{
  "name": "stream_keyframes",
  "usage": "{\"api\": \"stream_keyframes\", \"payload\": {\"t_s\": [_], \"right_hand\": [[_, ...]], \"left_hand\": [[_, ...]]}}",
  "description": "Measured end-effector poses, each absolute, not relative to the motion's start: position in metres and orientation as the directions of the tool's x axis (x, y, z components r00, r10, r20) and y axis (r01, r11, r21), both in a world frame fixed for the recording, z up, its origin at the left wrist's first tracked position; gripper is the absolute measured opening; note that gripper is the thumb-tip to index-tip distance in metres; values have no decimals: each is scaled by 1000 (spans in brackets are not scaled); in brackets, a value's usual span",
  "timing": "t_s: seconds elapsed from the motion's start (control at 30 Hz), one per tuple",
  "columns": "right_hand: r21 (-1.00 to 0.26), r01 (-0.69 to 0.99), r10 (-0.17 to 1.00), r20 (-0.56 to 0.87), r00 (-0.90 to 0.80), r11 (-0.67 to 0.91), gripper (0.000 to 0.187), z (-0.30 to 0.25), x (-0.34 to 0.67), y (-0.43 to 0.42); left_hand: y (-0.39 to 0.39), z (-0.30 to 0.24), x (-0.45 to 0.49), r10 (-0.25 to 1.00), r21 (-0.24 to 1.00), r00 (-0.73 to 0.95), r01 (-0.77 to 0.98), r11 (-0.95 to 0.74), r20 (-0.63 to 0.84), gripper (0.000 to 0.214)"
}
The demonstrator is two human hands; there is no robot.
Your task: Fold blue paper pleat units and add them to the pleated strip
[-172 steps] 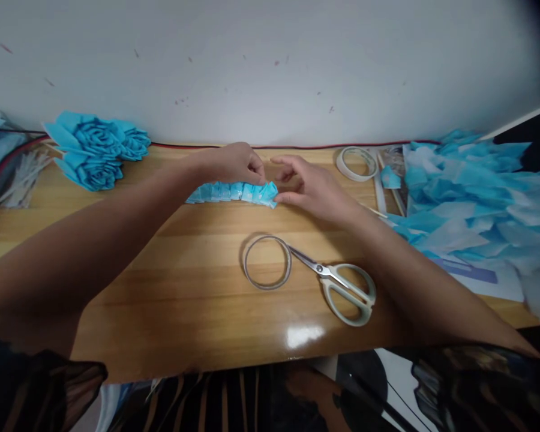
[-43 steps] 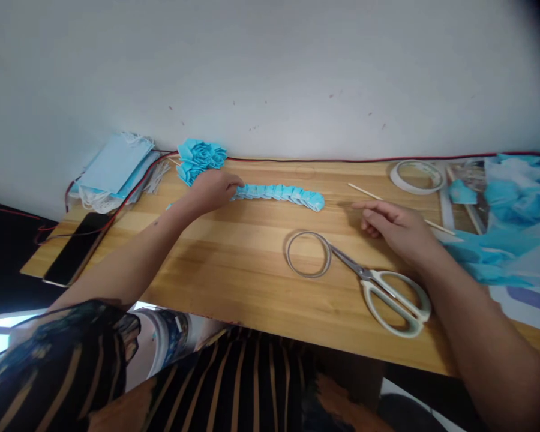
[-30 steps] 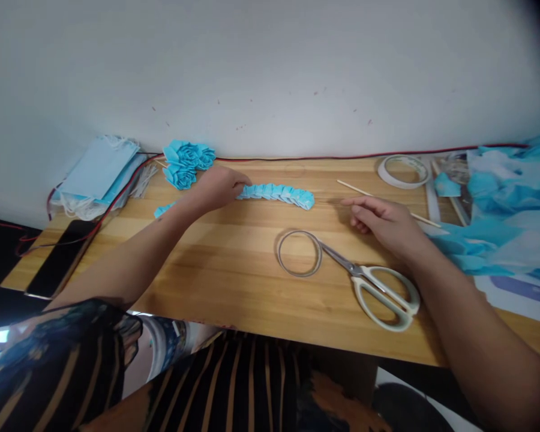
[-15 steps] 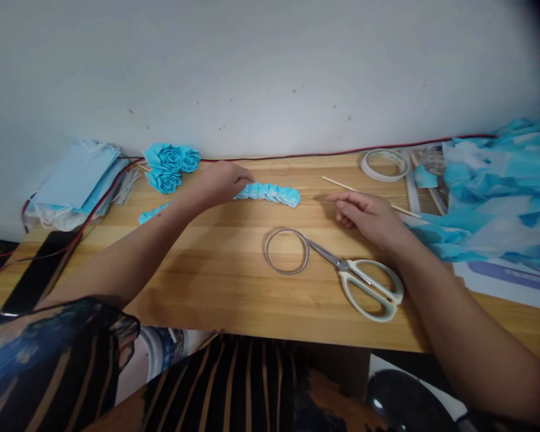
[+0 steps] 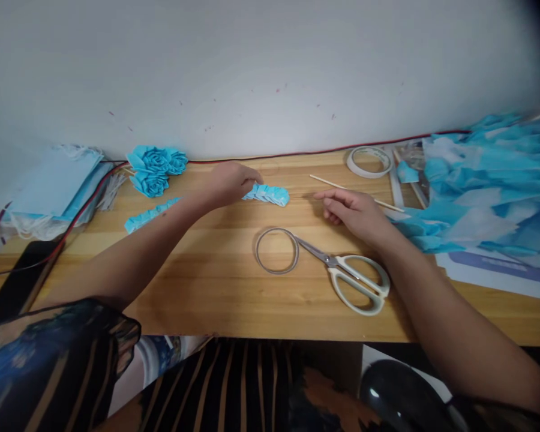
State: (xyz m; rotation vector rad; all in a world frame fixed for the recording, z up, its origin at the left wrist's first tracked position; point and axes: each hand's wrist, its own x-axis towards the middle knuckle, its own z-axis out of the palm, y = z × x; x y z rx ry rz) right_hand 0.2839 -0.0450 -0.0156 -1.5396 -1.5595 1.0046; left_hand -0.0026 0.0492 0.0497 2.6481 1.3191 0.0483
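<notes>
In the head view, take the scissors [image 5: 330,261] on the counter [image 5: 234,312] as the landmark. A pleated blue strip [image 5: 273,195] lies flat beyond them and to their left. A second run of blue pleats [image 5: 146,218] shows farther left of the scissors; the left forearm hides the stretch between, so I cannot tell whether the two join.

The left hand [image 5: 233,182] is over the strip, fingers curled near its far edge; whether that grip pinches the material or only presses it, I cannot tell. The right hand [image 5: 353,211] is just beyond the scissors, its grip loose, index finger extended, with nothing visibly held.

As for progress, three blue roses [image 5: 152,165], well left of and beyond the scissors, look complete. The pleats seem formed along the visible strip, which is laid out but not gathered into a rose shape. Loose blue and white sheets [image 5: 490,186] are heaped right of the scissors, and a stack of masks [image 5: 54,180] far to their left looks uncut, so plenty of material appears unworked. A thin ring [image 5: 278,272] sits at the blade tips.
</notes>
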Motion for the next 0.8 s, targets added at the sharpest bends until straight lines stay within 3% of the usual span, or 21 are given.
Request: {"api": "stream_keyframes", "payload": {"t_s": [0.2, 0.4, 0.6, 0.8], "right_hand": [[-903, 430, 999, -29, -44, -7, 34, -14, 282, -46], [-890, 455, 998, -8, -55, 18, 35, -15, 282, -46], [-821, 553, 986, 67, -154, 142, 30, -5, 278, -51], [-763, 623, 982, 85, -170, 174, 41, -2, 272, -55]], "left_hand": [[45, 50, 9, 801, 99, 589, 808, -581, -105, 44], [39, 45, 16, 783, 223, 621, 762, -608, 11, 45], [8, 50, 13, 810, 376, 538, 718, -586, 234, 32], [-45, 40, 1, 716, 496, 651, 549, -673, 252, 29]]}}
